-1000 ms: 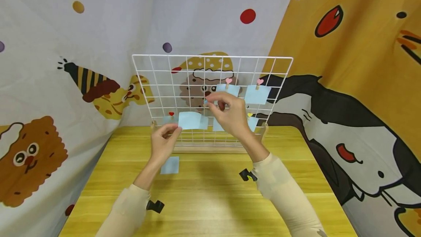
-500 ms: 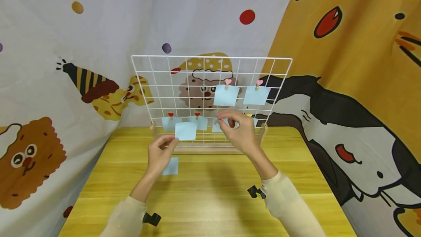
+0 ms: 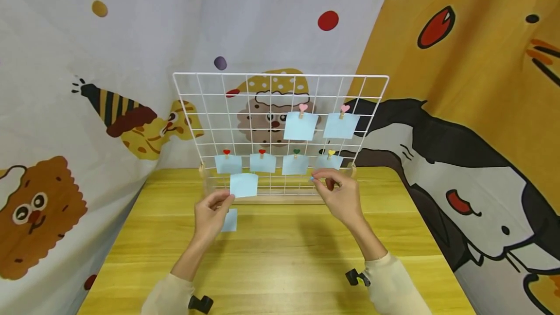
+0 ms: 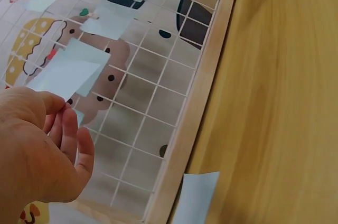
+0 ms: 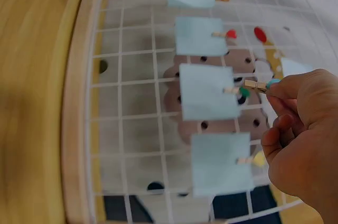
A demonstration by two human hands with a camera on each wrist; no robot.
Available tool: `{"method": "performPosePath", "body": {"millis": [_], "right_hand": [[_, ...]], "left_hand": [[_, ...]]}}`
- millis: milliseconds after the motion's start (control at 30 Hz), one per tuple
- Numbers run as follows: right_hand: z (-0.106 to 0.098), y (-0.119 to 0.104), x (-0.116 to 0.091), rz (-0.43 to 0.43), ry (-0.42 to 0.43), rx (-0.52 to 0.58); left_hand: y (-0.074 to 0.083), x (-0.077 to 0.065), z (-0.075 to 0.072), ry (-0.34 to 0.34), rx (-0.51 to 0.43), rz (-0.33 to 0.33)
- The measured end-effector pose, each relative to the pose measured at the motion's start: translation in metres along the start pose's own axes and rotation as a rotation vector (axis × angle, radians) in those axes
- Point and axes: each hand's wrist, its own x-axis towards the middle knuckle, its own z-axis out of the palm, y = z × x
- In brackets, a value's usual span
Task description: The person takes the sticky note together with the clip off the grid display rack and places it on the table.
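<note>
My left hand [image 3: 212, 215] pinches a light blue paper note [image 3: 244, 185] by its lower left corner, in front of the white wire grid [image 3: 280, 75]. To the right, my right hand [image 3: 343, 201] holds a small wooden clothespin [image 5: 255, 85] with a blue top between thumb and index finger, apart from the grid. On the grid's lower row hang several blue notes, among them one under a green-heart clip [image 3: 295, 165] and one under a yellow-heart clip [image 3: 329, 162]. Higher up, two notes [image 3: 301, 126] hang from pink-heart clips [image 3: 303, 108].
Another blue note [image 3: 230, 220] lies on the wooden table [image 3: 280, 266], partly behind my left hand. The grid stands in a wooden base [image 3: 284, 200] at the table's back. Behind it hangs a printed cartoon curtain [image 3: 271, 13].
Moving down and to the right, my right hand has left the front of the grid's middle, uncovering the clipped notes. My left hand has lowered slightly with its note.
</note>
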Motion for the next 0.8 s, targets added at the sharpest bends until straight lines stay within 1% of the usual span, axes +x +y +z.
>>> {"method": "performPosePath", "body": {"millis": [133, 300, 467, 700, 800], "right_hand": [[-0.008, 0.014, -0.013, 0.034, 0.032, -0.009], [-0.017, 0.028, -0.026, 0.085, 0.058, -0.002], [-0.026, 0.038, -0.037, 0.124, 0.065, 0.009], [-0.043, 0.049, -0.050, 0.200, 0.103, -0.040], [-0.050, 0.055, -0.055, 0.225, 0.113, -0.046]], "left_hand": [[-0.006, -0.006, -0.002, -0.017, 0.031, -0.013], [-0.014, -0.013, -0.004, -0.030, 0.034, -0.052], [-0.023, -0.019, -0.007, -0.041, 0.040, -0.097], [-0.032, -0.028, -0.008, -0.086, 0.045, -0.144], [-0.035, -0.031, -0.008, -0.096, 0.055, -0.150]]}}
